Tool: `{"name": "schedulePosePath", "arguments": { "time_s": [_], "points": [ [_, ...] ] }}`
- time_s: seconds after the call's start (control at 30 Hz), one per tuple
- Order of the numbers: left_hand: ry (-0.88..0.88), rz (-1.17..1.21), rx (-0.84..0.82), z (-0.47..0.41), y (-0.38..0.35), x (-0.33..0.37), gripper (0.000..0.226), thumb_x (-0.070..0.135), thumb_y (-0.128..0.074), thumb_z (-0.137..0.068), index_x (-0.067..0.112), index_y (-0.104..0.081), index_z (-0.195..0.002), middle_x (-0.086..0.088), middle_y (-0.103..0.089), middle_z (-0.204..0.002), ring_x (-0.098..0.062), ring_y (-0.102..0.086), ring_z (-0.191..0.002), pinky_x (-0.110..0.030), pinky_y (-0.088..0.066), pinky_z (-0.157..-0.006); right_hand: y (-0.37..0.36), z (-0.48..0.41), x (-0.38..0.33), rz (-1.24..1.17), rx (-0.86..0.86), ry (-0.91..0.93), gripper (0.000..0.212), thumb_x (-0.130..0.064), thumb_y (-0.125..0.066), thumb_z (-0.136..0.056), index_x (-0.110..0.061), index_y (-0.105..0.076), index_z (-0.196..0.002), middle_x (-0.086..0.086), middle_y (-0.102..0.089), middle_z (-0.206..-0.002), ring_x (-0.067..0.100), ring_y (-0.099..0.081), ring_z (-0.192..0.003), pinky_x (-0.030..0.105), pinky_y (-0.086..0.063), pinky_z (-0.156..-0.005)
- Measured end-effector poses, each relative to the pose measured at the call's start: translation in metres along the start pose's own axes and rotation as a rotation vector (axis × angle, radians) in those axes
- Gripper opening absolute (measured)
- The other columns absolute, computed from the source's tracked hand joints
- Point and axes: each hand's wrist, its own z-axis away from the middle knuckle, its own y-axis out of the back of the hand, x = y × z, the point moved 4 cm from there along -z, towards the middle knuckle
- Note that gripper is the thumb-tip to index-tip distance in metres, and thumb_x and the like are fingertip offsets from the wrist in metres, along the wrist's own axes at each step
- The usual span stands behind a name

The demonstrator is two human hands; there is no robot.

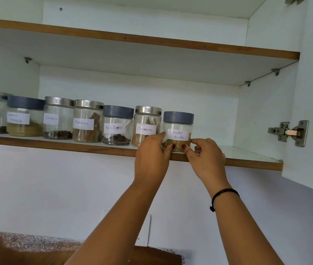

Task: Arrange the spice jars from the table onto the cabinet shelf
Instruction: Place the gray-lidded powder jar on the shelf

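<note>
Glass coriander jar (178, 119) upright, label (178, 134) outward, left hand (151, 156) and right hand (207, 158) pinching it

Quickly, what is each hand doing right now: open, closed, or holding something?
Left hand: holds the coriander jar on its left side.
Right hand: pinches the same jar low on its right side.
</note>
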Motion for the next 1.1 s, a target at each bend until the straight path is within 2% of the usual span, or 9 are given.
{"name": "schedulePosePath", "arguments": {
  "time_s": [0.17,0.33,0.5,0.67,0.77,0.83,0.93,1.0,1.1],
  "points": [
    [0.004,-0.028,-0.002,-0.001,-0.002,0.002,0.038,0.033,-0.063,-0.095,0.019,-0.061,-0.130,-0.003,-0.069,-0.108,-0.016,-0.065,-0.094,-0.025,-0.053,-0.085,-0.006,0.000,0.001,0.032,0.047,-0.025,0.045,-0.048,-0.058,-0.093,-0.021,-0.064,-0.128,0.003,-0.058,-0.110,0.021,-0.059,-0.099,0.042,-0.042,-0.099],
    [-0.020,-0.014,0.013,0.001,0.001,0.004,0.035,0.032,-0.065,-0.094,0.018,-0.062,-0.126,-0.001,-0.066,-0.095,-0.012,-0.061,-0.082,-0.025,-0.053,-0.078,-0.007,0.001,0.000,-0.029,0.116,-0.072,0.046,-0.051,-0.060,-0.091,-0.017,-0.070,-0.119,0.003,-0.059,-0.107,0.021,-0.059,-0.097,0.036,-0.038,-0.096],
    [-0.048,-0.051,-0.026,-0.001,0.000,0.004,0.036,0.034,-0.062,-0.095,0.018,-0.062,-0.127,-0.004,-0.069,-0.104,-0.016,-0.065,-0.092,-0.024,-0.052,-0.080,-0.010,0.001,0.002,-0.018,0.127,-0.114,0.045,-0.053,-0.061,-0.089,-0.016,-0.072,-0.113,-0.004,-0.052,-0.098,0.022,-0.059,-0.097,0.027,-0.030,-0.084],
    [-0.074,-0.084,-0.058,-0.003,0.003,0.004,0.037,0.036,-0.061,-0.096,0.017,-0.061,-0.128,-0.003,-0.070,-0.105,-0.015,-0.066,-0.092,-0.021,-0.048,-0.079,-0.011,0.001,0.001,0.003,0.157,-0.080,0.044,-0.052,-0.061,-0.090,-0.015,-0.073,-0.111,-0.004,-0.047,-0.094,0.014,-0.050,-0.085,0.034,-0.037,-0.092],
    [-0.053,-0.078,-0.050,-0.004,0.003,0.002,0.036,0.037,-0.062,-0.095,0.018,-0.062,-0.126,-0.002,-0.071,-0.101,-0.013,-0.066,-0.089,-0.021,-0.049,-0.079,-0.010,0.004,-0.001,-0.018,0.180,-0.067,0.044,-0.051,-0.062,-0.089,-0.013,-0.072,-0.111,0.001,-0.056,-0.100,0.018,-0.058,-0.088,0.037,-0.040,-0.095],
    [-0.055,-0.077,-0.038,-0.003,0.002,0.001,0.036,0.037,-0.063,-0.094,0.018,-0.063,-0.125,-0.002,-0.071,-0.100,-0.013,-0.066,-0.088,-0.021,-0.050,-0.079,-0.008,0.006,-0.002,-0.056,0.193,-0.049,0.043,-0.049,-0.063,-0.089,-0.011,-0.073,-0.109,0.003,-0.063,-0.104,0.020,-0.063,-0.090,0.038,-0.048,-0.094],
    [-0.078,-0.093,-0.025,-0.001,0.001,0.002,0.039,0.037,-0.061,-0.095,0.017,-0.061,-0.128,-0.004,-0.070,-0.104,-0.016,-0.067,-0.093,-0.026,-0.054,-0.082,-0.004,0.009,-0.002,-0.090,0.197,-0.014,0.034,-0.040,-0.064,-0.091,-0.009,-0.076,-0.099,0.004,-0.066,-0.096,0.016,-0.060,-0.083,0.035,-0.054,-0.083],
    [-0.090,-0.123,-0.021,-0.001,0.001,0.003,0.041,0.038,-0.059,-0.096,0.016,-0.059,-0.131,-0.006,-0.070,-0.107,-0.018,-0.067,-0.096,-0.025,-0.051,-0.081,-0.002,0.012,-0.003,-0.107,0.195,0.015,0.025,-0.031,-0.064,-0.092,-0.010,-0.076,-0.096,0.003,-0.068,-0.090,0.014,-0.057,-0.079,0.027,-0.051,-0.075],
    [-0.093,-0.168,-0.041,-0.001,0.002,0.004,0.043,0.040,-0.057,-0.097,0.016,-0.057,-0.133,-0.005,-0.069,-0.110,-0.017,-0.066,-0.099,-0.020,-0.045,-0.079,0.001,0.018,-0.004,-0.134,0.156,0.043,0.021,-0.024,-0.062,-0.092,-0.014,-0.077,-0.080,0.003,-0.068,-0.070,0.018,-0.059,-0.065,0.027,-0.050,-0.067]
  ]
}}
